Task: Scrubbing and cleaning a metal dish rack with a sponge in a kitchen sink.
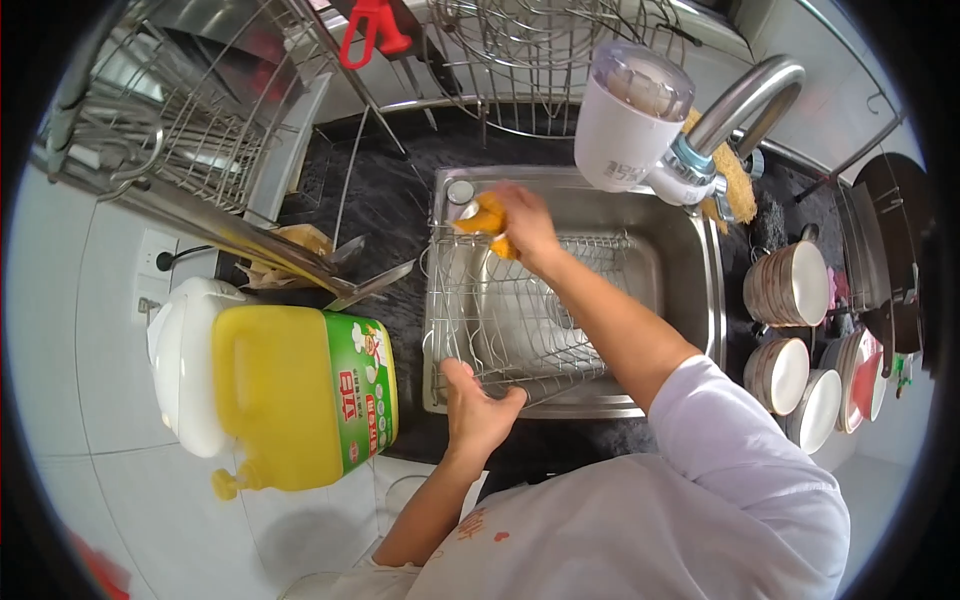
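A wire dish rack (517,300) rests over a stainless steel sink (694,300). At the rack's near edge, my left hand (480,409) grips its wire, thumb and fingers apart around the frame. My right hand (525,221) holds an orange cloth (487,217) against the far left corner of the rack. That hand is slightly blurred, and its fingers partly hide the cloth. Through the wires the sink's bottom and drain show only in part.
Left of the sink stands a large yellow detergent jug (285,397) beside a white appliance (191,367). A steel faucet (750,97) with a white water filter (634,112) overhangs the back right. Several bowls (787,285) stand at right. A wire shelf (195,135) rises at left.
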`<state>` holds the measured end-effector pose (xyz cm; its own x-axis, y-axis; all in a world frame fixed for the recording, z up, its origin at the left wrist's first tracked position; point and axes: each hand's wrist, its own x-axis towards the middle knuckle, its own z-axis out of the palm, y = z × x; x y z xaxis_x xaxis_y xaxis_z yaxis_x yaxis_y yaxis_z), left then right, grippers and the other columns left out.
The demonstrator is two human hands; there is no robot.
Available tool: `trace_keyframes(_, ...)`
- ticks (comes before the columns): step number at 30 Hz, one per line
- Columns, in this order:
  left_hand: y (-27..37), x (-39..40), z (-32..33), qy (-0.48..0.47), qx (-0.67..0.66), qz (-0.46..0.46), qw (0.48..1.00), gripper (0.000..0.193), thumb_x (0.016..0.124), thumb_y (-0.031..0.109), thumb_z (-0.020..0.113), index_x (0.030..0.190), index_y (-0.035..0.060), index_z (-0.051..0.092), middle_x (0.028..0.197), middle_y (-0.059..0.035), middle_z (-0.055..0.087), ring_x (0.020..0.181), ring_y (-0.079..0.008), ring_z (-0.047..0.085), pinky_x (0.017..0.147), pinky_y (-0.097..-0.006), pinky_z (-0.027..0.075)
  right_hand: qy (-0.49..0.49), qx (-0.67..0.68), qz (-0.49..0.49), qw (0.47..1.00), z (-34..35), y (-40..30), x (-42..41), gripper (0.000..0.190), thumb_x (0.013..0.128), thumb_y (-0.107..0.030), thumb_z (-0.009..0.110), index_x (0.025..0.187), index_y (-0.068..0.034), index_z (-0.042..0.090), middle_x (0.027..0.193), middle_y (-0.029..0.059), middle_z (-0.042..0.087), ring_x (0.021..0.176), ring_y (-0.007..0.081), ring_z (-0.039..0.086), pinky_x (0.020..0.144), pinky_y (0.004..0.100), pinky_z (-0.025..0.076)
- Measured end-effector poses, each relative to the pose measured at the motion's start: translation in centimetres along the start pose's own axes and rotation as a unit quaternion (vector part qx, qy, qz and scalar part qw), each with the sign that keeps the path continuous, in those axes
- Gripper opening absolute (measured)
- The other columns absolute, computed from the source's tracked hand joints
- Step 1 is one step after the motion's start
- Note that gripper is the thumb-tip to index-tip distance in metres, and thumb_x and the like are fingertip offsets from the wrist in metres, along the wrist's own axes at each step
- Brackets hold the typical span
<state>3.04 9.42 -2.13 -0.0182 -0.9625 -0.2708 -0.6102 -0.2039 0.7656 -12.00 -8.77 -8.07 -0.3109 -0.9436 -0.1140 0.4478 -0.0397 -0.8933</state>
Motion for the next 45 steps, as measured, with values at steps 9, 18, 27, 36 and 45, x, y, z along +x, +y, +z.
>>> trace_keyframes(9, 0.6, 0.0, 0.4, 0.015, -0.012, 0.044, 0.999, 0.059, 0.062, 0.014, 0.071, 0.100, -0.0008, 0.029, 0.092, -0.0165, 0.041, 0.080, -0.0242, 0.045, 0.071, -0.0369, 0.043, -0.072, -0.542, -0.396, 0.737, 5.1, -3.6, -7.0, 0.012, 0.078, -0.011, 0.063, 0.086, -0.003, 0.063, 0.092, 0.0114, 0.061, 0.082, 0.0285, 0.060, 0.069, 0.0369, 0.050)
trace_keyframes(18, 3.2, -2.4, 0.8, -0.011, -0.085, 0.142, 0.986, 0.067, 0.066, 0.025, 0.077, 0.106, -0.0030, 0.031, 0.107, -0.0227, 0.037, 0.098, -0.0336, 0.044, 0.084, -0.0405, 0.039, -0.059, -0.595, -0.419, 0.683, 6.2, -8.0, -6.7, 0.009, 0.079, -0.008, 0.058, 0.075, -0.001, 0.060, 0.078, 0.0163, 0.060, 0.075, 0.0343, 0.059, 0.066, 0.0433, 0.048)
trace_keyframes(27, 3.9, -3.2, 1.4, 0.014, -0.124, 0.146, 0.981, 0.063, 0.069, 0.026, 0.076, 0.109, 0.0002, 0.034, 0.102, -0.0167, 0.038, 0.093, -0.0287, 0.043, 0.076, -0.0394, 0.042, -0.210, -0.564, -0.391, 0.697, 3.9, -8.8, -9.3, 0.007, 0.078, -0.006, 0.060, 0.078, 0.000, 0.063, 0.081, 0.0166, 0.059, 0.069, 0.0339, 0.060, 0.063, 0.0400, 0.050)
trace_keyframes(36, 3.8, -1.9, 3.5, 0.132, -0.411, 0.147, 0.890, 0.052, 0.093, 0.053, 0.037, 0.108, 0.0029, 0.035, 0.092, -0.0051, 0.036, 0.057, -0.0063, 0.034, 0.047, -0.0204, 0.032, -0.360, -0.407, -0.275, 0.793, 0.0, -8.8, -12.2, 0.008, 0.080, -0.009, 0.065, 0.082, -0.002, 0.063, 0.090, 0.0089, 0.060, 0.080, 0.0209, 0.058, 0.070, 0.0296, 0.046)
trace_keyframes(45, 5.1, -1.7, 3.1, -0.029, -0.659, -0.059, 0.749, 0.056, 0.090, 0.063, 0.032, 0.114, 0.0147, 0.047, 0.085, 0.0031, 0.035, 0.050, -0.0029, 0.032, 0.043, -0.0159, 0.023, -0.313, -0.141, 0.014, 0.939, -1.6, -13.8, -14.0, 0.013, 0.084, -0.014, 0.065, 0.086, -0.001, 0.064, 0.089, 0.0062, 0.063, 0.091, 0.0143, 0.056, 0.078, 0.0279, 0.045)
